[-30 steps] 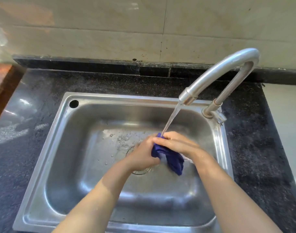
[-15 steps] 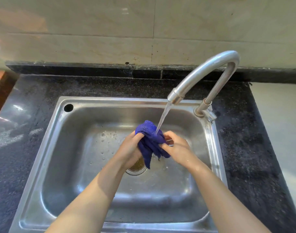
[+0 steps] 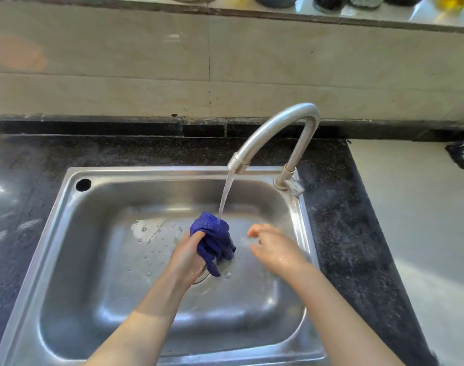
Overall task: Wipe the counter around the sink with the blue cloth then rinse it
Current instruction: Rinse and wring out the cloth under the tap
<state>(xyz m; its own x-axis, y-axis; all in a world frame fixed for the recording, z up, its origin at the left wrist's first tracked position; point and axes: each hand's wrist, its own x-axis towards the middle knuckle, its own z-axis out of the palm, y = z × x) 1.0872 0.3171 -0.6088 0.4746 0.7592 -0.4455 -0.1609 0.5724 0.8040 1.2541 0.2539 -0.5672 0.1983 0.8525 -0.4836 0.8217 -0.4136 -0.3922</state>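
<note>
Both hands are over the sink (image 3: 54, 220): the left hand (image 3: 188, 256) grips the bunched blue cloth (image 3: 212, 239), fingers curled round its lower part, holding it up beneath the stream from the faucet (image 3: 275, 128); the right hand (image 3: 271, 247) hangs just beside it, apart from the cloth, fingers loosely bent and holding nothing, wet with drops. Water lands on the top fold of the cloth, directly above the drain. Judging by this, the job is in its rinsing stage; the dark counter (image 3: 344, 220) shows faint smears and sheen, so wiping looks done, though I cannot confirm it; what likely remains is squeezing out the cloth and shutting off the water.
</note>
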